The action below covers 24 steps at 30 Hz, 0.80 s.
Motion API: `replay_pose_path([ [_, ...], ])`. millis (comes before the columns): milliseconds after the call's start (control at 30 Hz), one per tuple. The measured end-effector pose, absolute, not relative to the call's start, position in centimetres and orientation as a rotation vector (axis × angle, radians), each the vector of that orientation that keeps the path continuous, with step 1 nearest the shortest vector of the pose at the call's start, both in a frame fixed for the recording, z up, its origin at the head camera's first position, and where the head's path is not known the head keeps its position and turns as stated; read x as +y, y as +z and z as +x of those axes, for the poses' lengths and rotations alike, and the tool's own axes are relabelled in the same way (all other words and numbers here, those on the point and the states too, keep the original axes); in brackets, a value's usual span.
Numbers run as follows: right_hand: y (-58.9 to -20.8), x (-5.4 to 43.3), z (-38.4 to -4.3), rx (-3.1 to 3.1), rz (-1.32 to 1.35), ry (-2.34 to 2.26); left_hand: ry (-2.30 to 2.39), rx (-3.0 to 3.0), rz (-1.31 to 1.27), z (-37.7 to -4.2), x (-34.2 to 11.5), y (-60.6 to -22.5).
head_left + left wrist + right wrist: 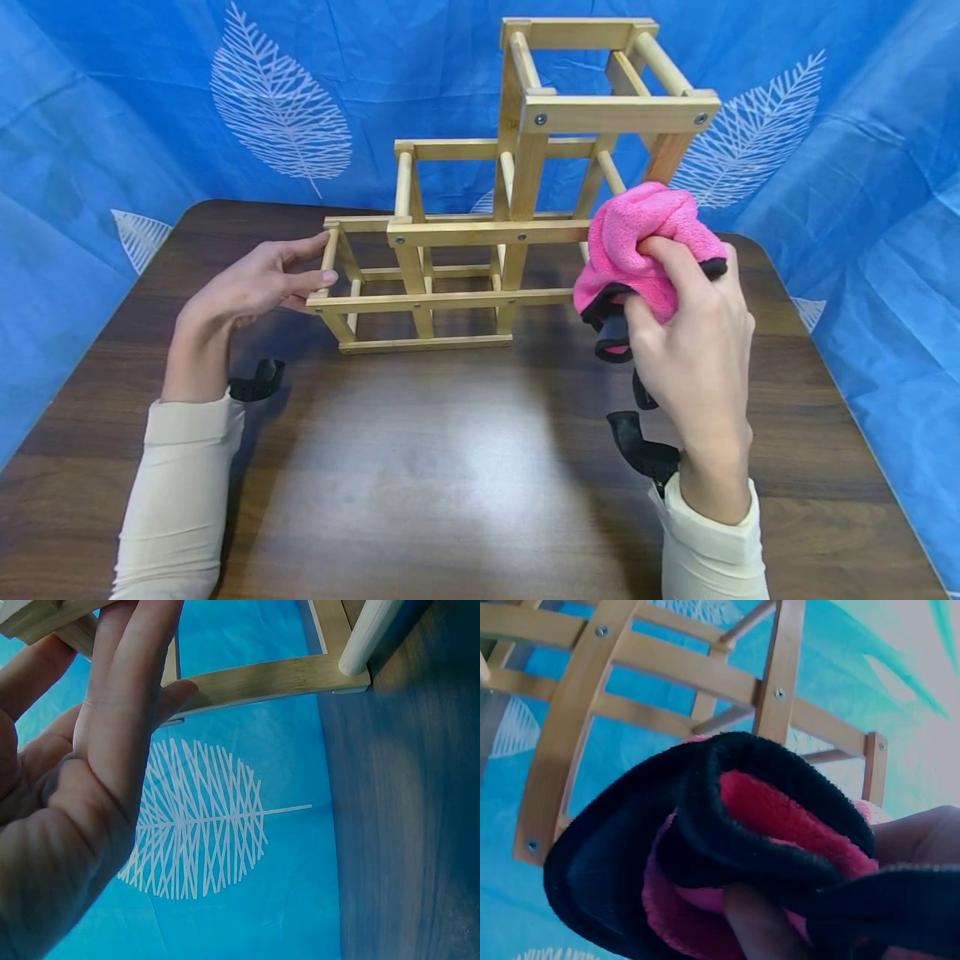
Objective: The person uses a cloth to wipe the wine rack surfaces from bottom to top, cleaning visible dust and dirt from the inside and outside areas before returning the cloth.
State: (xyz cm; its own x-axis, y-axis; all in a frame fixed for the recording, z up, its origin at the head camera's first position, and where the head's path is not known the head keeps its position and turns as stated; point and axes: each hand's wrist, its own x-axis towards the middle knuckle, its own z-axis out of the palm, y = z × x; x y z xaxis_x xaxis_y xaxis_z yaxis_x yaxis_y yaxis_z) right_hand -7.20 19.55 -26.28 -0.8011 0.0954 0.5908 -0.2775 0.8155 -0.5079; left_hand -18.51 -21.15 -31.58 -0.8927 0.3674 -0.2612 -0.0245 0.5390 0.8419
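A stepped wooden rack (457, 233) of pale slats and round dowels spans the middle of the head view, its tallest part at the right. My left hand (251, 279) grips the dowel at the rack's low left end between thumb and fingers. In the left wrist view, those fingers (124, 697) reach up round the wood. Bunched in my right hand (693, 333) is a pink cloth (637, 229) with black edging, held by thumb and fingers in front of the rack's right side. It hides part of the rack there; whether cloth and wood touch, I cannot tell.
A dark brown wooden table (420, 467) lies under the rack. Blue fabric (420, 75) with white leaf prints hangs behind and at both sides. Black curved mounts stick out near the left wrist (258, 382) and right wrist (641, 446).
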Motion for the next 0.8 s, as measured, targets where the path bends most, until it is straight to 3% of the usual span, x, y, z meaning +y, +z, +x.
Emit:
replay_pose_path([
  [333,-26.01,19.69,-6.63,-2.45,0.11,0.63,1.313,2.352,0.28,-18.56,-21.0,-31.49],
  [800,-26.29,19.05,-6.78,-2.5,0.279,0.662,1.274,2.374,0.277,-18.64,-20.98,-31.63],
])
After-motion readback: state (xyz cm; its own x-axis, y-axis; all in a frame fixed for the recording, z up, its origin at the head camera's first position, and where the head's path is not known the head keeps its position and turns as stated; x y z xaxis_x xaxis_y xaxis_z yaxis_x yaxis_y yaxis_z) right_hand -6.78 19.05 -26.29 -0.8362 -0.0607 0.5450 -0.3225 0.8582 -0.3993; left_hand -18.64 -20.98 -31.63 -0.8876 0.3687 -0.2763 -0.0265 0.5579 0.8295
